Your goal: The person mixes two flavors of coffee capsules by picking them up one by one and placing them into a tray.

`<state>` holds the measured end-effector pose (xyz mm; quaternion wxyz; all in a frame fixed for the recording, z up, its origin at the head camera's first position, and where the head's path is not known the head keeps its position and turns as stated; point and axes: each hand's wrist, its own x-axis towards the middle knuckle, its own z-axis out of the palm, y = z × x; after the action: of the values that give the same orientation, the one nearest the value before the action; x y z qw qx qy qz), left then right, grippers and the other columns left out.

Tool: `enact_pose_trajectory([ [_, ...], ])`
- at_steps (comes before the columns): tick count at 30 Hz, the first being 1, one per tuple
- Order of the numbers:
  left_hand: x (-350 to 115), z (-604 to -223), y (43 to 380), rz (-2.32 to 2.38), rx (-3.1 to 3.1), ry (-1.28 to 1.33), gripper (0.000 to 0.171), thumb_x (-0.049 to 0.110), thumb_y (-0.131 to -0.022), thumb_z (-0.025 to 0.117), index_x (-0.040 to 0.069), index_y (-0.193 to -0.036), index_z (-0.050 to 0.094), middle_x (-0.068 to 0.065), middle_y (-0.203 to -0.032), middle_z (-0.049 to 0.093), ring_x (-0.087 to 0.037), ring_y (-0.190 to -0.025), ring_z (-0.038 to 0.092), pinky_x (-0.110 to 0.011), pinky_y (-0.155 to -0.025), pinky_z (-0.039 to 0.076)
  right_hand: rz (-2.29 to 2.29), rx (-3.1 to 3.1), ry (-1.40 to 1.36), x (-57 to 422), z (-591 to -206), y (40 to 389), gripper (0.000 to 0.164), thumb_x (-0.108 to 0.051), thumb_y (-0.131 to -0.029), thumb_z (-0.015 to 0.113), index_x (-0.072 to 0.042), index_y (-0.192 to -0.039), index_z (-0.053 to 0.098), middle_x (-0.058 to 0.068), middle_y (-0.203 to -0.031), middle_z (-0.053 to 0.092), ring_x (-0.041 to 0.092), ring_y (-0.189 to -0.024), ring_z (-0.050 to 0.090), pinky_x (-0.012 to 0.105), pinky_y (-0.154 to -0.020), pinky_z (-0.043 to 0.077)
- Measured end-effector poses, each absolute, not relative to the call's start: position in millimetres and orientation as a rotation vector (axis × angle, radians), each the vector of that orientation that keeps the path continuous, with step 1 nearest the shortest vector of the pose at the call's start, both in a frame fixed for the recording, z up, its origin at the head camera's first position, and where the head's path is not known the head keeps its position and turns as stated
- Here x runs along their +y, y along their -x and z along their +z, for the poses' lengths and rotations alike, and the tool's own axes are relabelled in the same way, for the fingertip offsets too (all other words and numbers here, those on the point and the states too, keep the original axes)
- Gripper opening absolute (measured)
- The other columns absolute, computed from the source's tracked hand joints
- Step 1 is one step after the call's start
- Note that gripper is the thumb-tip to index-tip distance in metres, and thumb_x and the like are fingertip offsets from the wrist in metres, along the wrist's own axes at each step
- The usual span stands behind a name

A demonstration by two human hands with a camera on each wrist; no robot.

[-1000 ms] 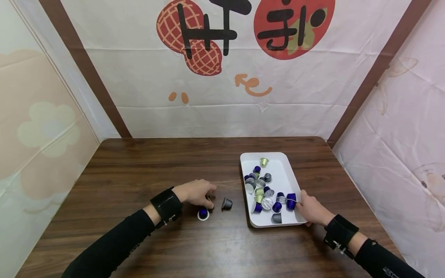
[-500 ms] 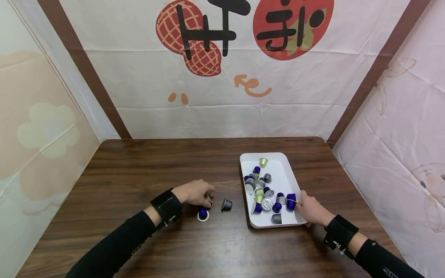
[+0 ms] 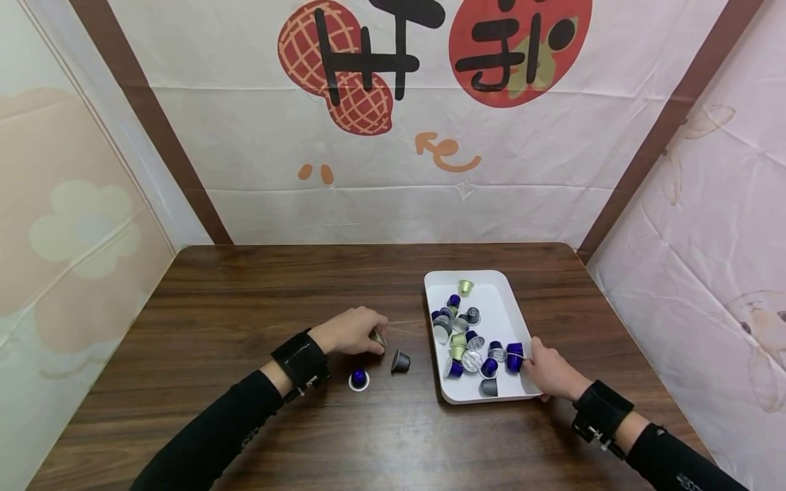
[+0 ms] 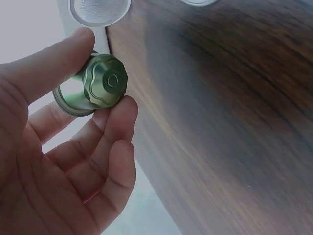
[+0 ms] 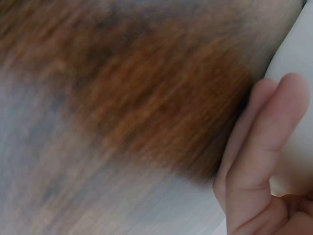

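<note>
Between thumb and fingertips my left hand (image 3: 350,332) pinches a green coffee capsule (image 4: 106,82), held above the table with its faceted end showing in the left wrist view. On the wood below sit a blue capsule (image 3: 359,377), standing on its white rim, and a dark grey capsule (image 3: 400,361) lying on its side. My right hand (image 3: 555,368) grips the right side of a white tray (image 3: 505,303) near its front corner. In the right wrist view its fingers (image 5: 261,142) lie along the outer wall; the thumb is mostly hidden there.
Several blue, green and grey capsules lie in the tray, mostly along its left side and front, with a lone green capsule (image 3: 466,287) at the back. The brown wooden table (image 3: 276,279) ends at printed cloth walls (image 3: 381,215) behind and on both sides.
My left hand has lifted the green capsule and moved slightly away and to the right, leaving the blue capsule fully in view. The right hand and tray stay put.
</note>
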<state>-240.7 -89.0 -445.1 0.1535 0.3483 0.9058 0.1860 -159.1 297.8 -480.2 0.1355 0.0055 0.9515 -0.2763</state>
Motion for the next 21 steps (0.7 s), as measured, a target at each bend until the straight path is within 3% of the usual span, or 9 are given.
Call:
enact_pose_trajectory([
  [6, -81, -440, 242, 0.532, 2.629, -1.057, 0.016, 0.023, -0.084, 0.073, 0.016, -0.094, 0.063, 0.007, -0.090, 0.061, -0.009, -0.075, 0.052, -0.029, -0.068, 0.045, -0.796, 2.748, -0.032, 297, -481, 160, 0.026, -0.003, -0.093, 0.045, 0.009, -0.113, 0.033, 0.032, -0.088, 0.052, 0.020, -0.043, 0.055, 0.032, -0.036, 0.046],
  [12, -70, -436, 243, 0.533, 2.645, -1.103, 0.014, 0.024, -0.084, 0.073, 0.019, -0.088, 0.060, 0.010, -0.082, 0.057, -0.009, -0.071, 0.050, -0.027, -0.062, 0.043, -0.802, 2.751, -0.034, 298, -483, 161, 0.024, -0.003, -0.093, 0.045, 0.008, -0.112, 0.034, 0.030, -0.086, 0.053, 0.020, -0.043, 0.055, 0.032, -0.036, 0.046],
  [21, -50, -429, 249, 0.578, 2.628, -1.179, 0.014, 0.024, -0.085, 0.072, 0.019, -0.086, 0.059, 0.009, -0.085, 0.057, -0.010, -0.075, 0.051, -0.028, -0.065, 0.044, -0.804, 2.759, -0.028, 298, -483, 161, 0.023, -0.003, -0.093, 0.045, 0.008, -0.110, 0.035, 0.029, -0.085, 0.053, 0.020, -0.042, 0.054, 0.032, -0.036, 0.046],
])
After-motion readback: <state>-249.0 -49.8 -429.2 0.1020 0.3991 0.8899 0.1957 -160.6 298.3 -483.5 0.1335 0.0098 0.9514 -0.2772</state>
